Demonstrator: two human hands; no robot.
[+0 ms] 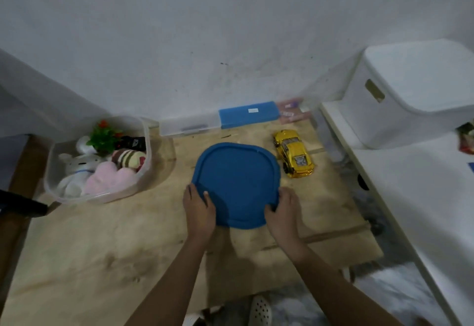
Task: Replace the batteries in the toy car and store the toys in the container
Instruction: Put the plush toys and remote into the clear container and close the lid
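Note:
A round-cornered blue lid (237,182) lies flat in the middle of the wooden table (115,236). My left hand (198,209) grips its near left edge and my right hand (283,212) grips its near right edge. A shiny yellow toy car (293,153) stands upright just right of the lid, nose toward me. At the left sits a clear plastic container (143,171) without a lid, holding soft toys, a small fake plant and a black object.
A clear box with a blue box (248,114) beside it lines the wall behind the lid. A white lidded bin (410,94) stands on a white shelf at the right. A dark object (23,205) juts in from the left edge.

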